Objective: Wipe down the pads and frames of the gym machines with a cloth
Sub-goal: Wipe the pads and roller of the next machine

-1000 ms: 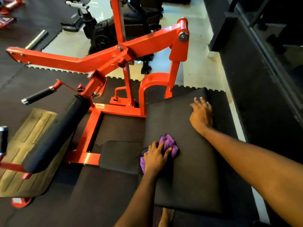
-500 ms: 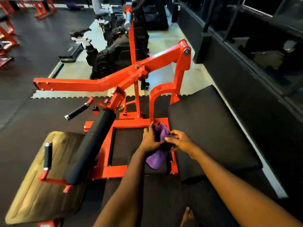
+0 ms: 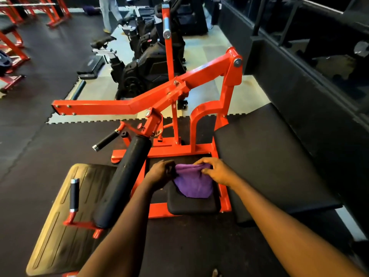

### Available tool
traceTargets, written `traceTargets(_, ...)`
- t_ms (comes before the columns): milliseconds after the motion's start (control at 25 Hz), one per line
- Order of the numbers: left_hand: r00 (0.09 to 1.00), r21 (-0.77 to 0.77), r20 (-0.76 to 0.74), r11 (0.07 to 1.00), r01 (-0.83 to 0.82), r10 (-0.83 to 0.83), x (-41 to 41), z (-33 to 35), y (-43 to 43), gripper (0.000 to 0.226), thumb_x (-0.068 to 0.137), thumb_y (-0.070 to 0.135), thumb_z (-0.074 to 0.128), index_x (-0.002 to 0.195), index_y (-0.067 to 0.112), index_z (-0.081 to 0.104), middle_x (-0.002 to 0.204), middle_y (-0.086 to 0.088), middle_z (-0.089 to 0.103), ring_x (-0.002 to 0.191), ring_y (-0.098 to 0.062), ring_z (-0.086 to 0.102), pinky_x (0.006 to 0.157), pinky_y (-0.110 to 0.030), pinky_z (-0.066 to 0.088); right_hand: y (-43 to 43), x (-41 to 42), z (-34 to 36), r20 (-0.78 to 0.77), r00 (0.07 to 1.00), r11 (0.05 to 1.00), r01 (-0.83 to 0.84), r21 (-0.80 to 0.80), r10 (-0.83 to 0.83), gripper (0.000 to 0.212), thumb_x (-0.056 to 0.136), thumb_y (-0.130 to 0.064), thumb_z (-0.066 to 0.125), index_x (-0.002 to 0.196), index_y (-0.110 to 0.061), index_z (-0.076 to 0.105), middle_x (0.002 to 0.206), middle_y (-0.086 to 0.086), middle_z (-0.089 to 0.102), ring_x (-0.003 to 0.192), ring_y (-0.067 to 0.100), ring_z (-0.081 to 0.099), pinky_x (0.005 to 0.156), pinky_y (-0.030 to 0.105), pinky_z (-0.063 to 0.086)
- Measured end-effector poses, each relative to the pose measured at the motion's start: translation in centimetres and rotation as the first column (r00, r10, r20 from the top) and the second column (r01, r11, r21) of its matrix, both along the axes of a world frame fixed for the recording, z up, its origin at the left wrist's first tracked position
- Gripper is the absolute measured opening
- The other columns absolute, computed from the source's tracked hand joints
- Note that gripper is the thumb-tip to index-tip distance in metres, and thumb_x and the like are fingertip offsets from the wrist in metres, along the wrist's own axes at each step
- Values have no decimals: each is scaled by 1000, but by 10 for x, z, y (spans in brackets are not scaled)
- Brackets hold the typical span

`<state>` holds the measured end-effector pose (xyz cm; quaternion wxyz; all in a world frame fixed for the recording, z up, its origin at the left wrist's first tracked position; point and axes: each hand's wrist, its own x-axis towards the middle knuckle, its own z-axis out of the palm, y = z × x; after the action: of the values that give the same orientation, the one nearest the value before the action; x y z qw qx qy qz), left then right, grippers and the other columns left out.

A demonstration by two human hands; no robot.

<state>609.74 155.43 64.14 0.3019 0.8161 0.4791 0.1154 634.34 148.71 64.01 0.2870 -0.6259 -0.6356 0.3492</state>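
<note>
Right now your left hand (image 3: 160, 172) and right hand (image 3: 216, 171) each pinch the top edge of the soft purple cloth (image 3: 192, 183), with the fingers curled into the fabric, so it hangs spread between them. That two-handed hold looks like a way to open the cloth out or turn up a fresh face before wiping. Its lower part hangs over the small square black seat pad (image 3: 191, 206) just below your hands; I cannot tell whether the two touch. The wide rectangular black cushion (image 3: 269, 162) lies to the right of your right hand. The long black cylindrical roller pad (image 3: 125, 180) slants away to the left of your left hand. The orange-red painted steel frame (image 3: 139, 102) rises beyond both hands, and its base rail runs just past your fingertips. The small pad and that rail are nearest, so they seem the likeliest surfaces to wipe next.
</note>
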Motion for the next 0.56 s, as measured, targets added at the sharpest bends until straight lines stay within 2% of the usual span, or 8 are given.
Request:
traceTargets(120, 998, 76, 61, 997, 22, -27, -5, -9, 4, 35, 71, 33, 74, 93, 5, 69, 96, -13, 66, 87, -31, 62, 73, -37, 44, -3, -12, -19, -23, 970, 969, 242, 41, -241, 30, 80, 2, 66, 103, -16, 68, 96, -5, 70, 94, 22, 68, 90, 41, 54)
traceTargets(200, 988, 81, 137, 995, 56, -67, -9, -19, 2, 29, 70, 35, 69, 86, 10, 67, 83, -5, 66, 77, -27, 62, 67, -37, 46, -11, -28, -29, 24, 920, 918, 387, 82, -390, 21, 79, 3, 68, 94, -12, 67, 85, 0, 68, 79, 23, 64, 75, 35, 51)
traceTargets(280, 976, -2, 210, 998, 67, -65, -12, -34, 2, 21, 68, 27, 68, 81, 14, 58, 69, 0, 60, 65, -28, 56, 59, -37, 42, -23, -42, -48, 85, 847, 849, 513, 127, -525, 18, 78, 6, 69, 89, -8, 69, 80, 6, 67, 73, 25, 58, 66, 30, 41)
traceTargets(400, 963, -103, 256, 988, 113, -84, -18, -59, 0, 45, 74, 16, 73, 118, 17, 64, 83, 3, 67, 69, -12, 61, 66, -31, 50, -44, -66, -80, 84, 759, 763, 638, 103, -646, 21, 77, 8, 68, 89, -9, 71, 86, 8, 68, 81, 31, 63, 73, 35, 47)
traceTargets(440, 964, -102, 238, 984, 149, -122, -19, -70, 1, 39, 76, 20, 73, 115, 17, 66, 83, 4, 68, 69, -6, 59, 66, -30, 50, -46, -74, -89, 70, 731, 735, 673, 87, -678, 20, 77, 9, 66, 88, -7, 70, 87, 11, 69, 82, 33, 64, 75, 34, 45)
traceTargets(480, 963, -104, 225, 979, 177, -150, -20, -84, 1, 26, 77, 28, 71, 100, 16, 68, 78, 4, 66, 67, -4, 56, 62, -30, 47, -49, -83, -100, 54, 702, 704, 707, 64, -710, 17, 76, 9, 63, 85, -4, 69, 85, 14, 69, 81, 34, 64, 73, 31, 41)
traceTargets(520, 962, -105, 217, 975, 194, -168, -21, -100, 1, 23, 77, 38, 67, 84, 16, 64, 72, 5, 62, 64, -5, 52, 59, -29, 42, -52, -90, -109, 47, 659, 660, 750, 42, -751, 13, 75, 4, 59, 82, -2, 69, 82, 17, 69, 78, 35, 63, 69, 30, 36)
traceTargets(560, 962, -97, 204, 974, 203, -180, -21, -121, 1, 30, 79, 48, 63, 77, 19, 59, 69, 7, 58, 62, -6, 49, 58, -29, 38, -54, -95, -120, 43, 609, 610, 791, 41, -792, 13, 74, -2, 55, 79, -1, 68, 79, 19, 68, 75, 36, 62, 67, 32, 35)
